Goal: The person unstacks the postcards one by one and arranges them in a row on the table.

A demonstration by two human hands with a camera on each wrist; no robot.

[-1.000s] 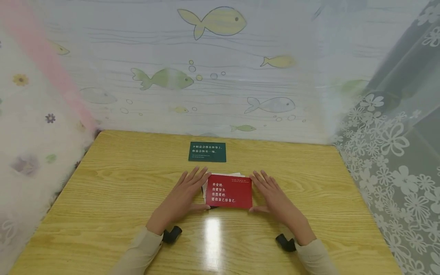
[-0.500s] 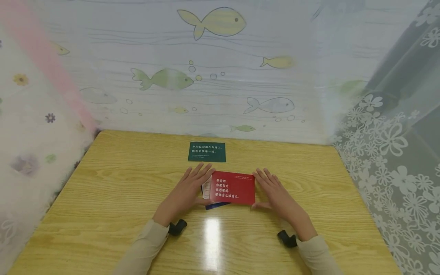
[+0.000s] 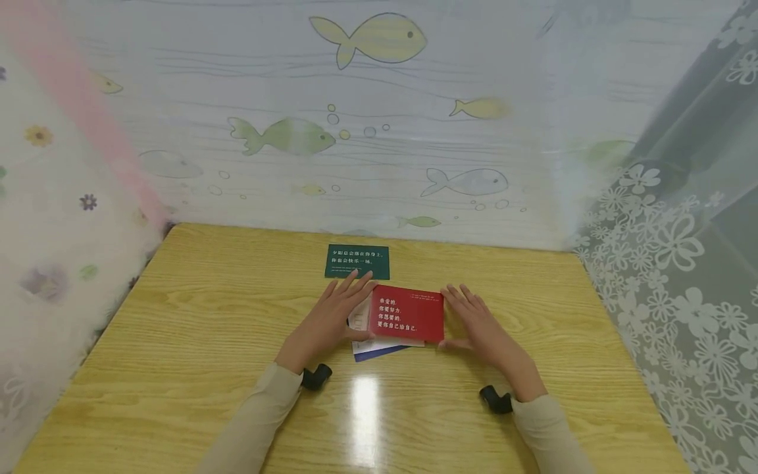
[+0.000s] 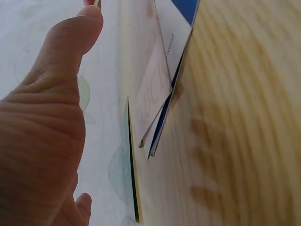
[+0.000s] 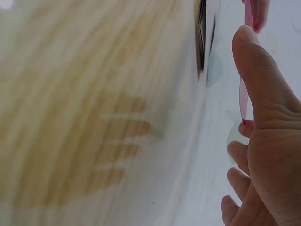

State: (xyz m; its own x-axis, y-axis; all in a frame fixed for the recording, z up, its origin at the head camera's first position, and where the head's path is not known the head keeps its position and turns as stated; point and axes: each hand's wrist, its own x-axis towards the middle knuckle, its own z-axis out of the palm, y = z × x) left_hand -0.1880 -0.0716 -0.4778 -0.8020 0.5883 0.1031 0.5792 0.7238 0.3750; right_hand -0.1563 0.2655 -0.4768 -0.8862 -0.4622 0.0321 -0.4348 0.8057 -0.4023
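Note:
In the head view a red card [image 3: 408, 313] with white writing is held level above the table, one short side at each hand. My left hand [image 3: 322, 324] grips its left side between thumb and index finger. My right hand [image 3: 487, 332] does likewise on the right, and in the right wrist view the card [image 5: 243, 99] appears edge-on between thumb and index finger. Beneath lie several fanned cards: a pale pinkish card [image 4: 153, 87] and one with a blue edge [image 3: 379, 354]. The red card partly covers them. A dark green card [image 3: 358, 258] lies behind, overlapped by the left fingertips in the head view.
The wood-grain table [image 3: 195, 342] carries the cards. A fish-patterned curtain [image 3: 379, 151] hangs along its back edge, with a flowered cloth [image 3: 53, 217] on the left and a white lace curtain [image 3: 681, 296] on the right. Black wrist mounts [image 3: 496, 399] sit at both wrists.
Both hands have lifted the red card off the pile and shifted it back and slightly right. More of the pale and blue-edged cards underneath now shows. The green card stays put.

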